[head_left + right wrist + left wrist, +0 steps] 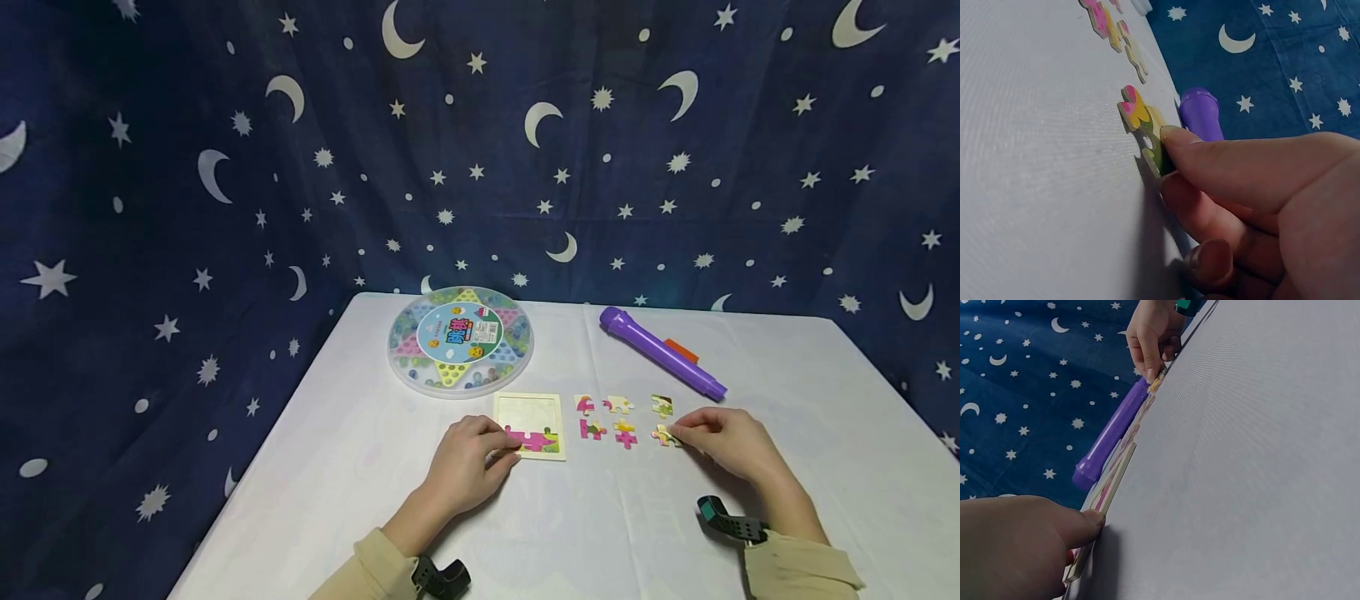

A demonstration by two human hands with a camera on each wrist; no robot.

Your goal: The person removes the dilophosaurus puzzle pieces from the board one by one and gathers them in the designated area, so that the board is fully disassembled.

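My left hand (468,462) grips the lower left corner of a small wooden puzzle tray (528,398), its thumb against the near edge in the left wrist view. Pink and green puzzle pieces (536,441) fill the tray's bottom row; the fingers cover part of that row. On the right, my right hand (731,442) pinches a jigsaw piece (1140,115) in yellow, pink and green between thumb and forefinger. That piece is tilted in the right wrist view, low over the white cloth. Several loose jigsaw pieces (592,430) lie between the tray and my right hand.
Behind the tray lies a round Chinese checkers set (417,379) with marbles under a clear cover. A purple tube (652,346) with an orange clip (682,350) lies behind the loose pieces. A dark blue curtain (487,225) borders the white-covered table (570,533).
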